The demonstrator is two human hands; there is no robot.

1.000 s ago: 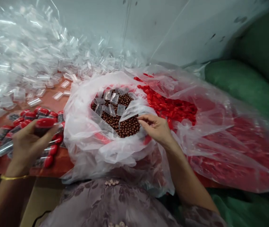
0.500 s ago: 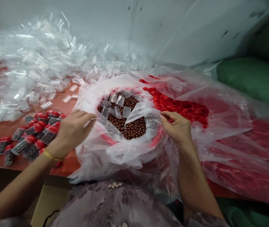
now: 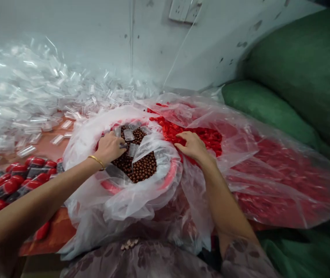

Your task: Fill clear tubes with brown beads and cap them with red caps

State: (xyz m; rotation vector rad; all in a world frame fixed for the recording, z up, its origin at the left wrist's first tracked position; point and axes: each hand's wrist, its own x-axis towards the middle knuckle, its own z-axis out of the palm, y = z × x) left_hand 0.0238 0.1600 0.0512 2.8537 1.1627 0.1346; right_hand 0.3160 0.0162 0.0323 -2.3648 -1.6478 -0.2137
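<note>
My left hand (image 3: 111, 148) reaches into a basin lined with a white plastic bag (image 3: 79, 143). Its fingers close around a small clear plastic container (image 3: 123, 146), mostly hidden by the hand. Brown beads (image 3: 144, 166) fill the basin, and several clear containers (image 3: 129, 135) lie on top of them. To the right, my right hand (image 3: 193, 147) hovers at the pile of red caps (image 3: 211, 139), thumb and forefinger apart with a gap between them. No cap shows in its fingers.
Clear empty containers (image 3: 14, 96) are heaped at the back left. Filled containers with red caps (image 3: 10, 185) lie on the reddish table (image 3: 47, 144). A clear bag (image 3: 283, 173) of red pieces spreads right, with green sacks (image 3: 269, 108) behind. A wall socket (image 3: 184, 11) is above.
My left hand has moved from beside the basin into it and closed on a container. My right hand has gone from the basin's rim to the red caps. The view has shifted right.
</note>
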